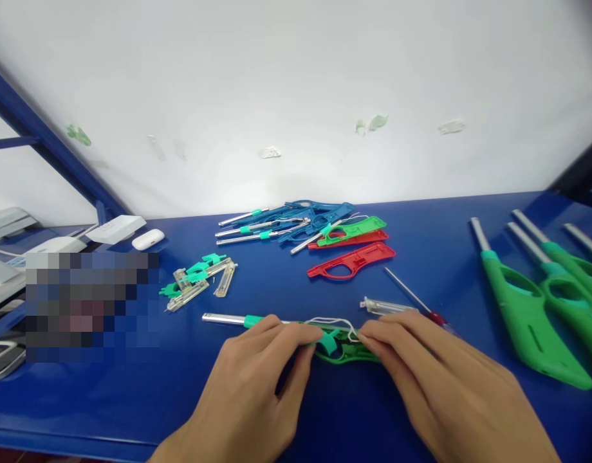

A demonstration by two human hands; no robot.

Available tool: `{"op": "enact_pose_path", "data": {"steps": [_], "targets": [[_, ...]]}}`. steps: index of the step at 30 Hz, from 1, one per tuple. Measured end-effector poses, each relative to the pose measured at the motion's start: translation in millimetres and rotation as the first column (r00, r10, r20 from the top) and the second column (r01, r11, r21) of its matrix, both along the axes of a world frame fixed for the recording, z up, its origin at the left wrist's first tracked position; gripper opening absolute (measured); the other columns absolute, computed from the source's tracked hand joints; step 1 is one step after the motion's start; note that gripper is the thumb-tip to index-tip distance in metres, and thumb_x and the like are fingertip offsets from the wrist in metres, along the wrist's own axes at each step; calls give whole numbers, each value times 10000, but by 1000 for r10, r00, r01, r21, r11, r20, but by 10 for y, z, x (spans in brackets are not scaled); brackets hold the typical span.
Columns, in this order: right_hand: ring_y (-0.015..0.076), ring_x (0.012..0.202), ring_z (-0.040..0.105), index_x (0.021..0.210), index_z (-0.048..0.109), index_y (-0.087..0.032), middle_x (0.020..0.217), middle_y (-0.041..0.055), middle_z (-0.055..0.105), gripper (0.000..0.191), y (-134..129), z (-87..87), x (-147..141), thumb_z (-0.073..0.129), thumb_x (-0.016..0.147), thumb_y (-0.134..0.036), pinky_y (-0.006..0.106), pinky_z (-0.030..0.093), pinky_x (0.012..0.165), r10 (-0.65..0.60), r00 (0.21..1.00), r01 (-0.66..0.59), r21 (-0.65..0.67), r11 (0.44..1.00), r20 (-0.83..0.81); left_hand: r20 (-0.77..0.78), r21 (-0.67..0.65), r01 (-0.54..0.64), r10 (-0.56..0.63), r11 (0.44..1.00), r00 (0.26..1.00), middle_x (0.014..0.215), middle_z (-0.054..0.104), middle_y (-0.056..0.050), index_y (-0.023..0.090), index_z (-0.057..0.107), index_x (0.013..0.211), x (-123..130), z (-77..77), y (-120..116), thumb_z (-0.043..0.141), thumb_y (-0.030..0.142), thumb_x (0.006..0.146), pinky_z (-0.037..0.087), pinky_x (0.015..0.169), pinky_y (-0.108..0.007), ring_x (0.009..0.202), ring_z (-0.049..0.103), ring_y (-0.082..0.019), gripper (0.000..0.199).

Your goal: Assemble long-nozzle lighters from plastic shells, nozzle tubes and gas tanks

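Observation:
An opened green lighter body (pixel 349 354) lies on the blue table, its metal tube (pixel 223 318) pointing left. My left hand (pixel 264 373) pinches a teal trigger piece (pixel 329 342) at the body's middle. With thumb and fingertips closed, my right hand (pixel 435 373) is at the body's right part, by the end of a white wire (pixel 332 320); what its fingertips grip is too small to make out. Just behind the right hand are a clear fuel tank (pixel 387 307) and a screwdriver (pixel 407 289), its red handle partly covered by that hand.
Red shell halves (pixel 351 262) and blue lighter parts (pixel 320 215) lie at the back. Clear tanks and teal triggers (pixel 198 275) are piled left of centre. Whole green lighters (pixel 532 315) lie at the right. A white earphone case (pixel 148 240) is at the left.

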State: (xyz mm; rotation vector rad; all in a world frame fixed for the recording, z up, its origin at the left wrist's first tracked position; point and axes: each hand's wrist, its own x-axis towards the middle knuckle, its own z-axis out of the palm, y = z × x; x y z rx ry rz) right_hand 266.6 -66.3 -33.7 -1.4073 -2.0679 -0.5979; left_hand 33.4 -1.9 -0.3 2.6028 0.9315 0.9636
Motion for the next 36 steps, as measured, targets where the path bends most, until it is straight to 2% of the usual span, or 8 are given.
{"op": "enact_pose_path", "data": {"steps": [3, 6, 9, 16, 23, 30, 33, 36], "targets": [[164, 1010, 730, 1185, 709, -222, 1113, 4, 764, 372, 10, 5, 11, 341, 1145, -190, 302, 491, 875, 17, 1000, -17, -5, 1000, -7, 22, -34, 6, -5, 999, 1000, 1017, 799, 68, 280, 659, 1094, 2, -8, 6, 619, 77, 1001, 575, 953, -268, 876, 766, -123, 227], [157, 985, 731, 1165, 714, -226, 1091, 5, 763, 369, 11, 16, 3, 346, 1156, -226, 295, 501, 861, 28, 999, -29, -8, 1000, -32, 59, -73, 29, -24, 997, 998, 1011, 743, 24, 252, 688, 1036, 21, -4, 11, 604, 66, 1004, 576, 828, -215, 888, 738, -117, 207], [150, 975, 741, 1148, 713, -237, 1072, 6, 764, 356, 13, 37, -24, 358, 1163, -257, 281, 516, 822, 26, 997, -29, -31, 999, -74, 71, -95, 35, -28, 995, 997, 943, 690, 10, 234, 691, 1031, 42, 1, 10, 604, 62, 1000, 561, 750, -197, 827, 708, -111, 195], [122, 893, 778, 1066, 702, -260, 984, -11, 781, 368, 40, 137, -87, 350, 1168, -298, 216, 563, 716, 37, 989, -37, 4, 999, -141, 91, -83, 26, -19, 996, 996, 893, 729, 48, 241, 660, 1045, 23, -12, -13, 620, 53, 985, 523, 695, -170, 723, 683, -84, 201], [61, 757, 775, 965, 676, -305, 907, -80, 775, 354, 52, 274, -138, 394, 1154, -405, 102, 568, 663, 33, 936, -63, -76, 995, -351, 87, -66, -7, 12, 998, 996, 776, 718, 91, 260, 677, 1036, 43, -23, -46, 646, 83, 976, 459, 546, -165, 516, 558, -62, 190], [41, 814, 782, 997, 654, -338, 939, -116, 769, 251, 7, 267, -157, 448, 1138, -368, 52, 552, 662, 52, 915, -118, -143, 983, -400, 67, -38, -18, 20, 999, 998, 562, 517, 114, 240, 677, 979, 18, -68, -42, 642, 111, 975, 357, 440, -199, 403, 439, -69, 134], [48, 834, 784, 1054, 640, -356, 973, -130, 771, 155, -34, 215, -162, 498, 1117, -369, 42, 554, 706, 15, 896, -100, -170, 980, -443, 86, -20, -20, 21, 1000, 996, 576, 566, 119, 245, 687, 986, 20, -75, -34, 638, 137, 998, 369, 446, -197, 402, 470, -67, 118], [48, 713, 763, 1055, 627, -358, 891, -151, 767, 94, -43, 198, -171, 574, 1082, -431, 35, 549, 689, -30, 845, -70, -166, 984, -534, 64, -36, -13, 16, 999, 998, 681, 699, 118, 243, 680, 973, 27, -68, -36, 635, 157, 1027, 428, 510, -181, 462, 587, -60, 112]]}}
